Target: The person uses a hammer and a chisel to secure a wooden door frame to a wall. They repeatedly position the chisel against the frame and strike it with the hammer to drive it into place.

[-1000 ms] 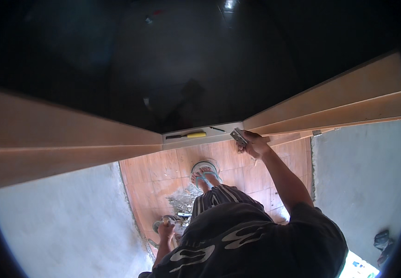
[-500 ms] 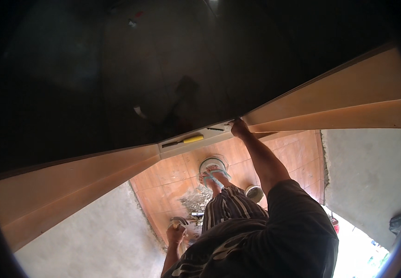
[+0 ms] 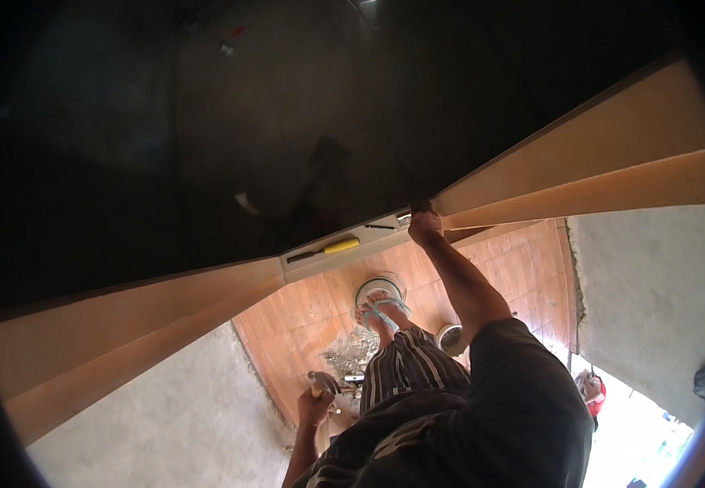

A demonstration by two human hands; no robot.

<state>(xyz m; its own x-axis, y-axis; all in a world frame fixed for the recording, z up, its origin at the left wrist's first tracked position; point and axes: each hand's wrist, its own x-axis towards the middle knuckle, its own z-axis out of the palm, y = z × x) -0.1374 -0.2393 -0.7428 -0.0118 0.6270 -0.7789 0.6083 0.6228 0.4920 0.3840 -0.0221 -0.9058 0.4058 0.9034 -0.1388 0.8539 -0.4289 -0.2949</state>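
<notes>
While your right hand [image 3: 424,225] grips the ledge [image 3: 385,230] mid-frame, keep your weight steady; left hand [image 3: 315,400], low centre, is clenched on a hammer [image 3: 323,380], so swing it clear of the screwdriver [image 3: 329,248].

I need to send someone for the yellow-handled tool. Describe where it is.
Find the long tan wall edge that crosses the view. At its middle sits a pale ledge, left of the right hand. The screwdriver lies flat there, the only thing with a yellow handle.
</notes>
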